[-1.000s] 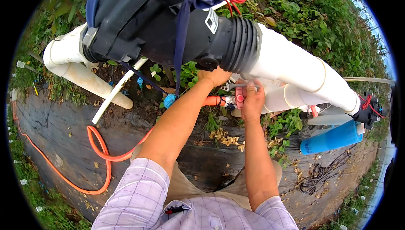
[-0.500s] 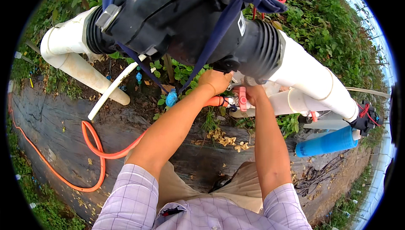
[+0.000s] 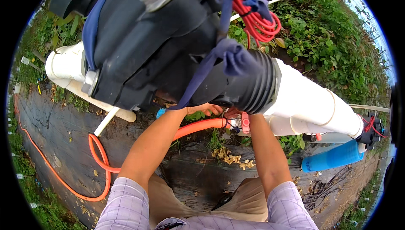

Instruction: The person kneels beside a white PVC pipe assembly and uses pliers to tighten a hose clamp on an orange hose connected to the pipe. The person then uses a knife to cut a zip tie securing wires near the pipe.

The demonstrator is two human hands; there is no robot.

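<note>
Under the large black pump-like housing (image 3: 139, 48), my left hand (image 3: 206, 109) shows loosely stretched fingers, with nothing visible in them. Close to its right, my right hand (image 3: 232, 112) reaches up under the black ribbed coupling (image 3: 253, 80). Its fingers are mostly hidden, so its grip cannot be made out. Just below the hands is a valve with a red handle (image 3: 245, 123), beside my right wrist. An orange hose (image 3: 198, 128) joins the valve's left side and runs behind my left forearm. A dark blue cloth strap (image 3: 200, 76) is tied around the housing.
Thick white pipes (image 3: 312, 97) extend from both sides of the housing. A blue cylinder (image 3: 333, 156) lies at the right. Coiled red cable (image 3: 261, 25) hangs at the top. Black ground sheeting (image 3: 55, 145) carries loops of orange hose and dry leaves (image 3: 232, 158); green plants grow behind.
The housing now fills more of the view and covers more of my hands. My left hand's fingers have loosened from a closed shape. Both forearms have shifted slightly lower in the picture.
</note>
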